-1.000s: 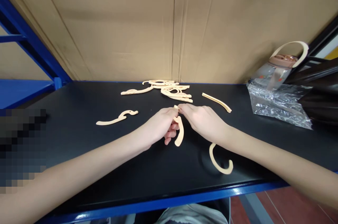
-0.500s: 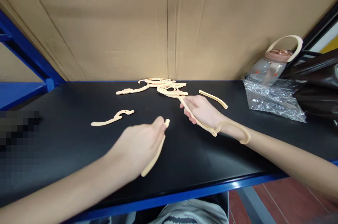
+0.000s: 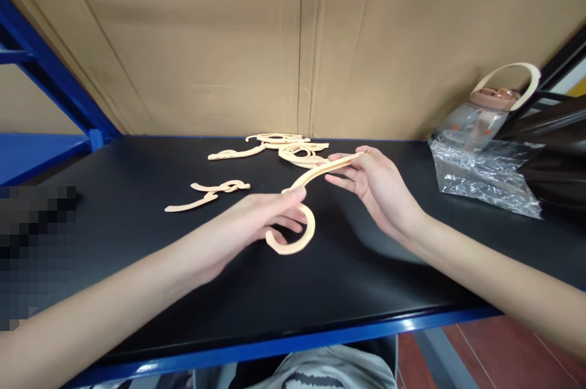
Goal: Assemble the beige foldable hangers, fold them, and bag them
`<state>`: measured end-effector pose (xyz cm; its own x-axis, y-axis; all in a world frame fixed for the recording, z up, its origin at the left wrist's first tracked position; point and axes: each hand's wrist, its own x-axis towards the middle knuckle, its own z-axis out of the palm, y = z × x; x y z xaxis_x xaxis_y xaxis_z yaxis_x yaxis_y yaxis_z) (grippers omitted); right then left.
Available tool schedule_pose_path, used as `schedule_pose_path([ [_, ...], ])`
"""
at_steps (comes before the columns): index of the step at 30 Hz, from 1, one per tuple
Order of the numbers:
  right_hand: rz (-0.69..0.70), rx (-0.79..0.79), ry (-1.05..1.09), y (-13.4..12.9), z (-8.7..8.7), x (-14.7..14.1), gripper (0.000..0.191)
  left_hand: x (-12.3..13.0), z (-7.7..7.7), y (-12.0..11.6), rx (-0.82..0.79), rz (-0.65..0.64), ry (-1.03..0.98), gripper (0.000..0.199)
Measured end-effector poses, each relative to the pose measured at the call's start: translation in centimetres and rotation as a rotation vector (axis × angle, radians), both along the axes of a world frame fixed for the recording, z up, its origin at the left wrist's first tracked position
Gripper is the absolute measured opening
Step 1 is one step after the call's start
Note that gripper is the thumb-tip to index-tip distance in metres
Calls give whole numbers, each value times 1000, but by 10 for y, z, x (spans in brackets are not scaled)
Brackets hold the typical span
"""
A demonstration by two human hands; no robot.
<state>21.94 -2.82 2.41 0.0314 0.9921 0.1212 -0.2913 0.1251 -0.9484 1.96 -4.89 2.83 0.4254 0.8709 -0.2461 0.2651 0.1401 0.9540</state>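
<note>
A beige folding clothes-hanger part, with a curved hook (image 3: 309, 236) and a long arm, is held above the black tabletop between my hands. My left hand (image 3: 270, 215) pinches it where hook and arm meet, thumb on top; the hook curls below those fingers. At the arm's far end, my right hand (image 3: 378, 184) grips the tip between thumb and fingers, its other fingers spread beneath. Two loose hanger parts (image 3: 192, 208) lie overlapping on the table, left of my left hand. Behind the hands is a pile of hanger pieces (image 3: 274, 143), partly covered by the held part.
A tall cardboard sheet (image 3: 206, 41) stands along the back. On the right are a clear bottle (image 3: 476, 120) with a looped handle, a crinkled plastic bag (image 3: 485, 184) and a dark glossy item (image 3: 558, 145). Blue framing (image 3: 59, 83) rises at left; a blue edge (image 3: 274, 340) borders the front.
My left hand has let go of its earlier piece, which now lies with the left one. It has taken hold of the hooked part beside my right hand, which has shifted its grip to the arm's tip.
</note>
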Motion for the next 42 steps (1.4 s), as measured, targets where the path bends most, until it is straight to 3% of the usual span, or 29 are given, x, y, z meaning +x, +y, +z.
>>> schedule_pose_path([
  [2, -37, 34, -88, 2, -7, 6, 10, 6, -1, -4, -137, 14, -167, 29],
  [4, -70, 127, -321, 2, -13, 14, 10, 8, -2, -3, -197, 95, -239, 17],
  [8, -191, 673, -1186, -5, -16, 25, 23, 9, -2, 1, -220, 135, -156, 17],
  [10, -114, 907, -1469, -12, -13, 23, 22, 12, -1, 0, -233, 74, -120, 19],
  [12, -10, 1003, -1620, -17, -11, 18, 23, 17, 1, -2, -251, 21, -108, 24],
  [15, 76, 989, -1705, -19, -13, 13, 25, 22, 4, -4, -270, -22, -107, 31],
  [21, 120, 952, -1802, -16, -16, 15, 23, 29, 4, -5, -285, -20, -133, 32],
  [26, 235, 515, -1620, -3, -12, 20, 14, 45, 9, -15, -101, 19, -104, 32],
  [29, 86, 362, -1500, 15, -7, 33, 19, 49, 10, -16, -34, -96, 10, 33],
  [32, -122, 335, -1409, 42, -2, 55, 22, 45, 0, -3, 242, -218, 198, 34],
  [34, -211, 286, -1465, 62, -2, 71, 25, 41, -10, 11, 436, -204, 316, 32],
  [37, -256, 228, -1618, 83, -8, 89, 28, 37, -21, 31, 524, -146, 406, 25],
  [42, -267, 155, -1686, 86, -21, 97, 29, 34, -16, 56, 772, -61, 687, 36],
])
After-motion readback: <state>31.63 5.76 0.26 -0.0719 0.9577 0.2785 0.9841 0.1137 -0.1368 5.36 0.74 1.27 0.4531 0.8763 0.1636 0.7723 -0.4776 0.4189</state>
